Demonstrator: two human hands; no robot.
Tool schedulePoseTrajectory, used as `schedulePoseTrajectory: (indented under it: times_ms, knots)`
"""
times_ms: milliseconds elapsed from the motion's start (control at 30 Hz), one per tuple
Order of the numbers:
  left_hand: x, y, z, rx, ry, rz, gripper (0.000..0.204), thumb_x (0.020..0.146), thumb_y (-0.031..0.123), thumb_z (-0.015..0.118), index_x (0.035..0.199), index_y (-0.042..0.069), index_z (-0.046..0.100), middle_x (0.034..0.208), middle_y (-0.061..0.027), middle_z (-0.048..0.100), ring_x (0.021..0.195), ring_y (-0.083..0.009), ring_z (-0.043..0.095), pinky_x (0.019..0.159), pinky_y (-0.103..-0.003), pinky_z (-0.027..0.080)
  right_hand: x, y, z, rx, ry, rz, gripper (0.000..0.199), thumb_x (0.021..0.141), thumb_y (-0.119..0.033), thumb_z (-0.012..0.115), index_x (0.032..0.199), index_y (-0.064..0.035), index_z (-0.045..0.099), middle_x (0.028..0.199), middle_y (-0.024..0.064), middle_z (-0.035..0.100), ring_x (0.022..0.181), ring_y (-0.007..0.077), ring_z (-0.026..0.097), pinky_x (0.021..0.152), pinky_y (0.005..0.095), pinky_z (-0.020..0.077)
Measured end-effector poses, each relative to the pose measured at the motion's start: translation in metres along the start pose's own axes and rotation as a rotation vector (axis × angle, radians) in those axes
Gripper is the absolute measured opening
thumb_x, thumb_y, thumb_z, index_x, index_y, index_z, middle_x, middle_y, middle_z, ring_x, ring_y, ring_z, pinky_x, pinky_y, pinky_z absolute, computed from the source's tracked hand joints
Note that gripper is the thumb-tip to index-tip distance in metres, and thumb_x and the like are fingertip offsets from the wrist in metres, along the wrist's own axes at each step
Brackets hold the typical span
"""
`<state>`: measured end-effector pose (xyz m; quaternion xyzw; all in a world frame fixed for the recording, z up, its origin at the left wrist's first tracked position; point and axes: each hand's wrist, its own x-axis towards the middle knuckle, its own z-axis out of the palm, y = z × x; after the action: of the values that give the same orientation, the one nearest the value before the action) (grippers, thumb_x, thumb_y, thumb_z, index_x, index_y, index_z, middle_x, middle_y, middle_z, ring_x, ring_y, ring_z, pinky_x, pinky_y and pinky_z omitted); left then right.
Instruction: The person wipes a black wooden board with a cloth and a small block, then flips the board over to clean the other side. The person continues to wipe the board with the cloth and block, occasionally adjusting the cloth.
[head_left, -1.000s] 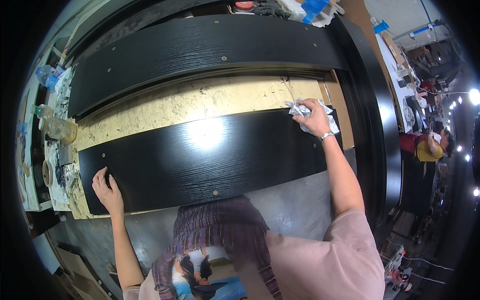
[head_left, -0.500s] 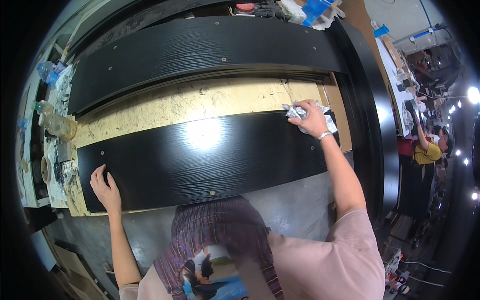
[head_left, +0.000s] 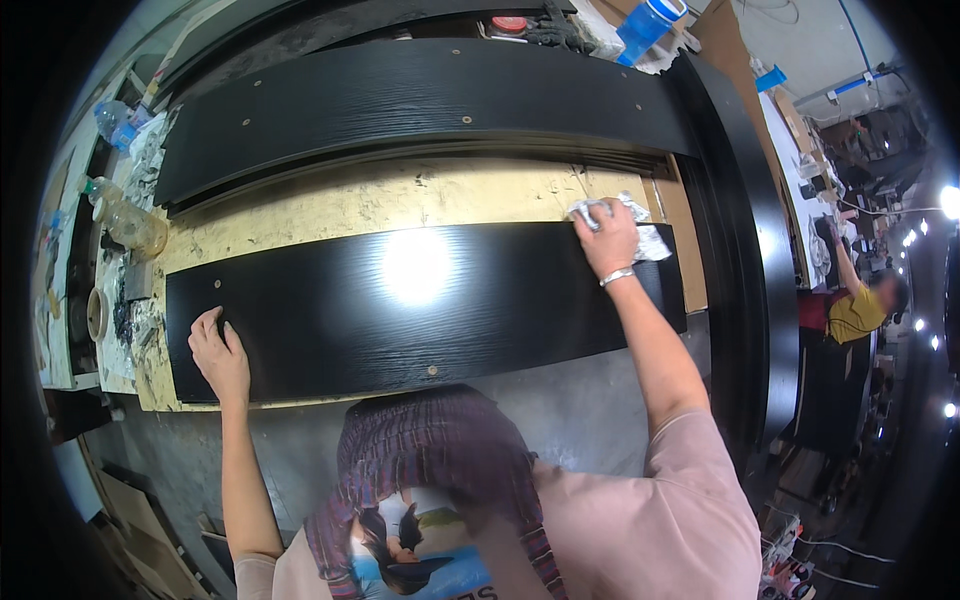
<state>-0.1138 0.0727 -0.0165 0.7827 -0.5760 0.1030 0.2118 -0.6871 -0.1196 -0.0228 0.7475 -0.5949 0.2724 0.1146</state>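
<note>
A long black wood-grain panel [head_left: 400, 330] lies across the worktable in front of me, with small brass-coloured round fittings set in its face. My right hand [head_left: 610, 245] presses a crumpled white rag [head_left: 652, 243] onto its surface by the far right corner; the rag bunches beyond my fingers. At the other end, my left hand [head_left: 218, 358] rests on the panel near its left edge, fingers slightly bent and apart, holding nothing. Glare from a light covers part of the panel's middle.
Beyond a strip of yellowish tabletop [head_left: 400, 195] lies a stack of similar black panels [head_left: 350, 100]. Tall black boards [head_left: 735, 240] stand along the right. Bottles and a jar [head_left: 135, 228] crowd the left side, near a tape roll [head_left: 97, 313]. Another person [head_left: 858, 312] works far right.
My right hand has shifted a little left along the panel's far edge with the rag, its fingers now more over the top. My left hand stays at the left end; the view has shifted slightly.
</note>
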Motion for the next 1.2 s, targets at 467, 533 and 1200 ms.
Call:
schedulePoseTrajectory:
  times_ms: [467, 533, 1200]
  knots:
    - [-0.002, -0.051, -0.040, -0.710, -0.093, -0.119, 0.014, 0.085, 0.011, 0.066, 0.095, 0.008, 0.074, 0.101, -0.0074, 0.072, 0.098, -0.0252, 0.065, 0.086, -0.037, 0.049, -0.058, -0.417, 0.001, 0.564, -0.295, -0.342, 0.027, 0.081, -0.029, 0.074, 0.103, -0.0125, 0.073, 0.103, 0.0093, 0.064, 0.110, 0.0297, 0.058, 0.113, 0.0546, 0.0264]
    - [-0.003, -0.101, -0.057, -0.618, 0.133, -0.107, 0.013, 0.087, 0.007, 0.065, 0.094, 0.006, 0.076, 0.092, -0.0102, 0.074, 0.089, -0.0272, 0.069, 0.080, -0.035, 0.055, -0.060, -0.451, 0.009, 0.535, -0.303, -0.329, 0.033, 0.084, -0.029, 0.070, 0.113, -0.0141, 0.070, 0.109, 0.0092, 0.064, 0.117, 0.0304, 0.054, 0.114, 0.0557, 0.0232]
    - [0.037, -0.231, -0.048, -0.758, -0.329, 0.076, 0.027, 0.081, 0.012, 0.073, 0.107, 0.004, 0.071, 0.100, -0.0127, 0.066, 0.100, -0.0296, 0.059, 0.090, -0.039, 0.046, -0.051, -0.550, 0.043, 0.170, -0.268, -0.236, 0.053, 0.082, -0.028, 0.066, 0.128, -0.0063, 0.055, 0.131, 0.0148, 0.055, 0.123, 0.0362, 0.050, 0.111, 0.0565, 0.0293]
